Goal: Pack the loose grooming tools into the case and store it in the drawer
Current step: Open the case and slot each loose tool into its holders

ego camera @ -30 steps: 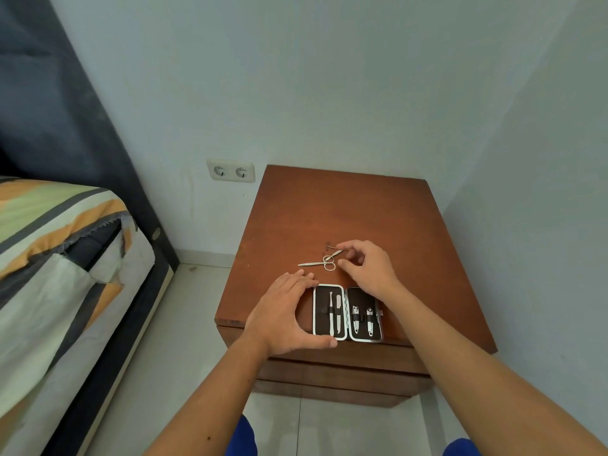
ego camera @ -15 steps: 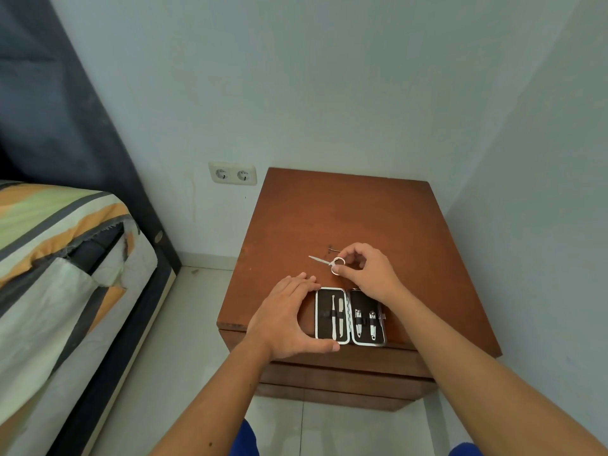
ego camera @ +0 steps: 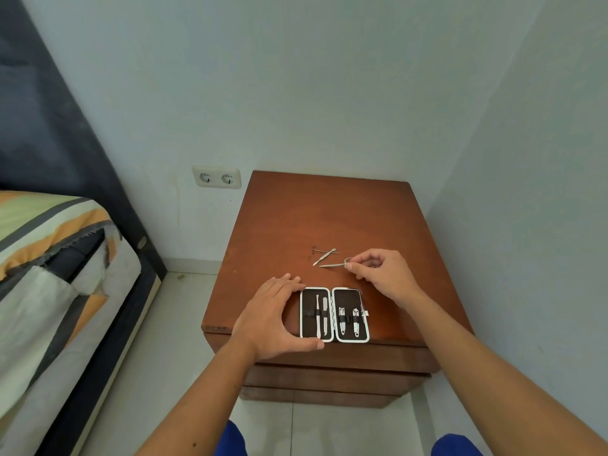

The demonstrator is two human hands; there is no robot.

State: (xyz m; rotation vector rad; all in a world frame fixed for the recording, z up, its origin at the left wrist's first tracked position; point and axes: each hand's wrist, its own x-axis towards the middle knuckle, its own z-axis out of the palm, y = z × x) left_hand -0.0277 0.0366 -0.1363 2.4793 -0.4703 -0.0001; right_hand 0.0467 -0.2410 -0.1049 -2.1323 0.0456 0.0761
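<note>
Your left hand (ego camera: 269, 317) cups the open case (ego camera: 334, 314) at the front edge of the brown nightstand (ego camera: 329, 212), thumb and fingers curled round its left side. Your right hand (ego camera: 383, 278) pinches the scissors (ego camera: 334, 265); a loose tool (ego camera: 324, 256) lies just behind. Corner of pale walls, socket (ego camera: 217, 177) and bed (ego camera: 49, 258) on the left.

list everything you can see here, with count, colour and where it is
case: 1, black with white rim, open flat at nightstand's front edge
tools in case: 4, silver, under straps
scissors: 1, silver, pinched by right hand
loose tools: 2, silver, crossed behind case
nightstand: 1, brown, in corner
wall socket: 1 double, white, left of nightstand
bed: 1, striped cover, left
left hand: holds case's left edge
right hand: pinches scissors
</note>
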